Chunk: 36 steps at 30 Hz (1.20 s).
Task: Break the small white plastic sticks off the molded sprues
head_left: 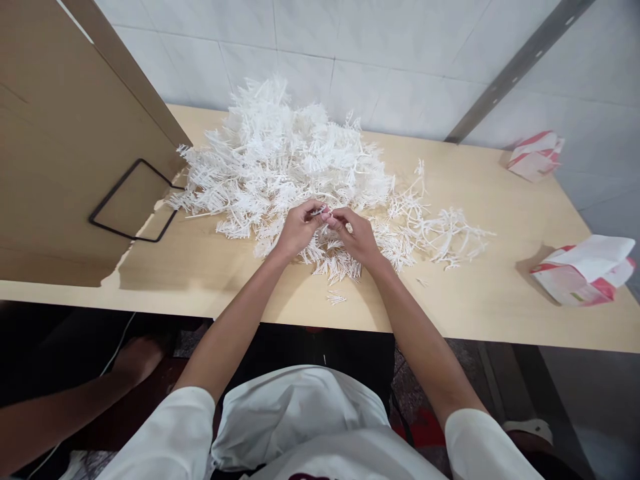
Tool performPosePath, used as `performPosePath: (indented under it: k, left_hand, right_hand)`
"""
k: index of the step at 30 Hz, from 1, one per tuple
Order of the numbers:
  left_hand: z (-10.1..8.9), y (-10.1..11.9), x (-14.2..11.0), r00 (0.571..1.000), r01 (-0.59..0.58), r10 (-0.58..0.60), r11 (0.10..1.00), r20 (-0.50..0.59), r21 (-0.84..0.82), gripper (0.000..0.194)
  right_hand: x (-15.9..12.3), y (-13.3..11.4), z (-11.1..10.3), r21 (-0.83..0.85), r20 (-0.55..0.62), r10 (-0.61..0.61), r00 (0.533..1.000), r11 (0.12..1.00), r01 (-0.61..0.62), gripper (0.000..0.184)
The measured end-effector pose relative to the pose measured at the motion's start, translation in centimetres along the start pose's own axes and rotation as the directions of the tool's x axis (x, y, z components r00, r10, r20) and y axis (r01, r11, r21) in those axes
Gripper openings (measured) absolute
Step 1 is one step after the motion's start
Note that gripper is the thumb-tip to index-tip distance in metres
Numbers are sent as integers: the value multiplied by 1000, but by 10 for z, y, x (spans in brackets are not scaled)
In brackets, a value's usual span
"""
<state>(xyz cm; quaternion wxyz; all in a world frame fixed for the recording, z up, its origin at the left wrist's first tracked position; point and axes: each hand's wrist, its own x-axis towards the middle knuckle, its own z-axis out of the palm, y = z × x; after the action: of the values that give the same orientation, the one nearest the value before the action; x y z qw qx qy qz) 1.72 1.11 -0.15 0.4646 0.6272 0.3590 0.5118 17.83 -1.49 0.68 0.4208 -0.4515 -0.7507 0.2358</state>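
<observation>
My left hand and my right hand meet fingertip to fingertip at the front of a big heap of thin white branched pieces, which look like plastic. Both are closed in a pinch on a small white branched piece, mostly covered by the fingers. Below my hands, short white sticks spill from the heap. A few more sticks lie near the table's front edge. To the right, longer bare white stems lie tangled.
A brown board with a black wire frame stands at the left of the wooden table. Two red-and-white paper packets sit at the right. Tiled wall closes the back. Another person's hand is below the table's left edge.
</observation>
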Motion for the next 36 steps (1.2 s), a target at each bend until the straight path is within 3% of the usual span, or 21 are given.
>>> performPosePath:
  k: [4,8,12,16,18,21,23,27,31,36]
  left_hand:
    - [3,2,-4,997,-73,72,993,9,94,36]
    - [-1,2,-1,989,-54,60,998,-135,45,36]
    - [-6,0,3,971,-72,58,996,-231,-54,33]
    - [-3,-1,3,981,-56,46,997,-189,-49,32]
    - [-2,1,1,988,-37,35,999,-153,-11,31]
    - [-2,4,-1,994,-28,29,1000,-106,10,32]
    - [-2,7,-1,995,-46,47,999,-91,13,32]
    - [-1,12,-4,987,-129,139,984,-78,124,22]
    - [4,12,-9,969,-236,246,921,6,311,20]
    - [4,11,-8,982,-179,187,944,-1,276,31]
  right_hand:
    - [-2,-1,-1,-110,32,-50,998,992,53,21]
    - [-4,1,0,-167,-7,-59,998,984,57,18]
    - [-2,4,-1,-174,-173,-30,985,985,-1,29]
    - [1,4,-4,-162,-332,-9,943,986,-47,27]
    - [2,1,-4,-104,-268,15,963,994,-44,30]
    - [2,-6,-1,11,-64,66,996,998,-65,37]
    - [1,-9,3,29,-19,94,995,995,-93,36]
    - [0,-9,8,32,-53,122,991,992,-120,31]
    - [0,-7,7,-46,-64,118,991,992,-121,24]
    - [-2,-4,5,-70,-118,59,991,995,-68,24]
